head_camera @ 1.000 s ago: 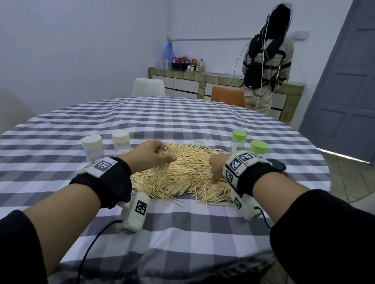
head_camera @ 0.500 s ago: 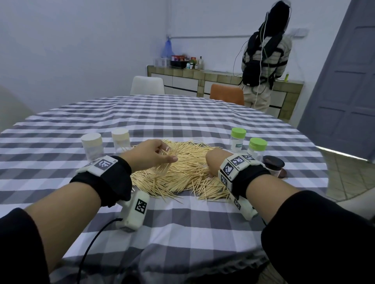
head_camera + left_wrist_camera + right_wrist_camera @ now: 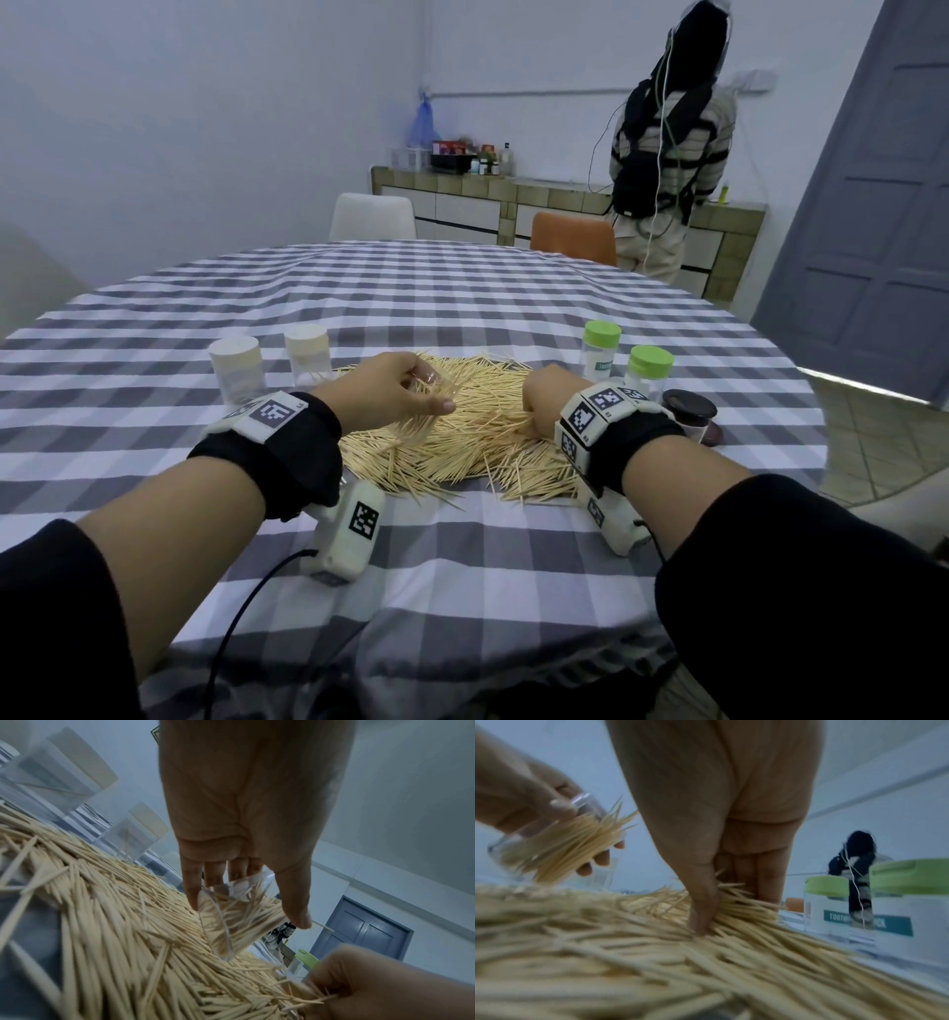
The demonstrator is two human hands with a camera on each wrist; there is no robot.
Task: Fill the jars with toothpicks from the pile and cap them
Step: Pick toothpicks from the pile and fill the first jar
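A wide pile of toothpicks [image 3: 462, 437] lies on the checked tablecloth. My left hand [image 3: 395, 395] holds a clear uncapped jar [image 3: 231, 914] tilted over the pile, partly full of toothpicks [image 3: 559, 843]. My right hand [image 3: 539, 406] is down in the pile's right side, its thumb and fingers pinching a bunch of toothpicks [image 3: 731, 902]. Two cream-capped jars [image 3: 241, 365] [image 3: 308, 349] stand behind my left hand. Two green-capped jars [image 3: 601, 349] [image 3: 649, 370] stand behind my right hand.
A dark brown cap [image 3: 688, 406] lies by my right wrist near the round table's right edge [image 3: 801, 390]. White [image 3: 372, 216] and orange [image 3: 572, 244] chairs stand at the far side. A person [image 3: 667, 144] faces the tiled counter by a grey door [image 3: 873, 205].
My right hand has drawn slightly toward me and dug into the pile, closing on toothpicks. My left hand keeps the tilted jar in about the same place.
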